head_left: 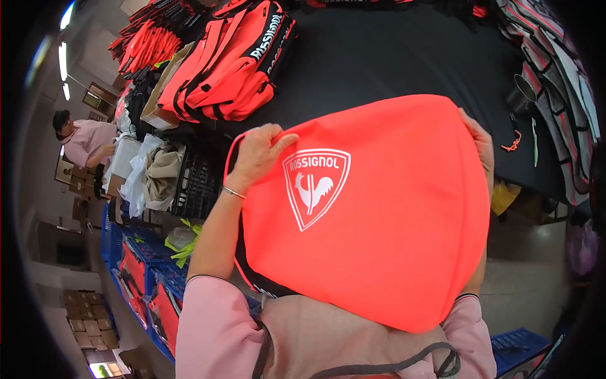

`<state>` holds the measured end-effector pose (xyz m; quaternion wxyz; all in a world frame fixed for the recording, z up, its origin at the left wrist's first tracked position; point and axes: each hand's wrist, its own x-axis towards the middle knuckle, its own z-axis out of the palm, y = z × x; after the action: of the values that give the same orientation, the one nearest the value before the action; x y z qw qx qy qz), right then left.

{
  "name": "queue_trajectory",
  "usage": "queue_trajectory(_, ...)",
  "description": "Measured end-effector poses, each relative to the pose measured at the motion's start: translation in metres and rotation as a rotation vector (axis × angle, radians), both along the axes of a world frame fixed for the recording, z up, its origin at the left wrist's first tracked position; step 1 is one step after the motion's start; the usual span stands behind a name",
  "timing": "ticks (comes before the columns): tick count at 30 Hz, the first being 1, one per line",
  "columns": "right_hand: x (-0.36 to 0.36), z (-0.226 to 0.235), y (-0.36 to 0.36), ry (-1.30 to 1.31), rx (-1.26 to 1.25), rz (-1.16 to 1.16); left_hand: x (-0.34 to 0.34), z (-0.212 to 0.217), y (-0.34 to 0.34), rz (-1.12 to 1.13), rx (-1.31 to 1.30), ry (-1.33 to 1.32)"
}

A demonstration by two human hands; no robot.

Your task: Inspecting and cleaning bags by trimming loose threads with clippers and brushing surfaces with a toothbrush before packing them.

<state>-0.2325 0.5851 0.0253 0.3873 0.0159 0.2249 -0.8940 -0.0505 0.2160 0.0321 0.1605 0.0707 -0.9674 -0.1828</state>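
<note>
A large bright red-orange bag [391,202] is held up in front of my body, with a white shield-shaped print bearing a bird figure on the side facing me. My left hand [260,151] grips its upper left edge, the thumb lying over the fabric. On the upper right, my right hand [478,142] is wrapped round the edge; part of its fingers is hidden behind the bag. Black trim shows along the bag's left side. Beyond it, a pile of similar red bags [221,76] with black straps lies on the black-covered table [372,57].
Grey pieces with red trim [555,82] hang over the table's right side, near a metal cup [522,95] and a small tool with red cord [512,141]. A black crate [189,183] stands at left, above blue pallets [158,252]. Another person [88,139] is farther left.
</note>
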Motion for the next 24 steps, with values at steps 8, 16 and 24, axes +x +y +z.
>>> queue_trajectory(8,-0.011,0.005,0.049,0.362,-0.082,-0.248,-0.039,0.131,0.044,-0.208,-0.166,0.229)
queue_trajectory(16,-0.001,0.0,0.088,0.31,-0.059,-0.577,-0.199,0.17,0.098,-0.459,-0.513,0.285)
queue_trajectory(24,0.001,-0.124,0.098,0.239,0.816,-0.782,-0.191,0.073,0.189,-0.655,0.135,-0.155)
